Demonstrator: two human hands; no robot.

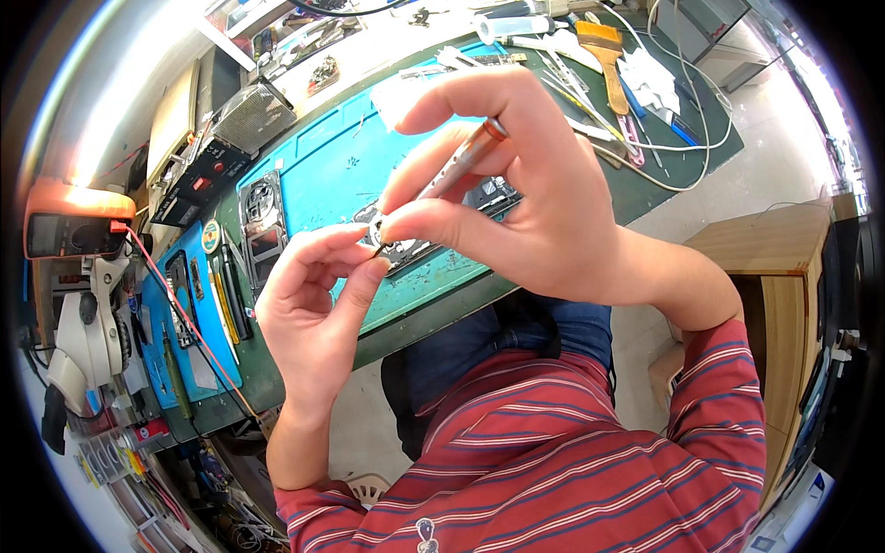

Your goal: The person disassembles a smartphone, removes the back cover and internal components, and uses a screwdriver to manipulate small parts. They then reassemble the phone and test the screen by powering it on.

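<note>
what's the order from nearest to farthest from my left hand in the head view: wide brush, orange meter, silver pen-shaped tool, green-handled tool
1. Silver pen-shaped tool: in the right hand, its lower end right by the left hand
2. Green-handled tool: left side, lower down
3. Orange meter: far left
4. Wide brush: upper right, beyond the right hand

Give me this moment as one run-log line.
right hand: holds silver pen-shaped tool | left hand: fingers at tool's dark tip | beyond hands: blue mat | far left: orange-cased meter
</note>
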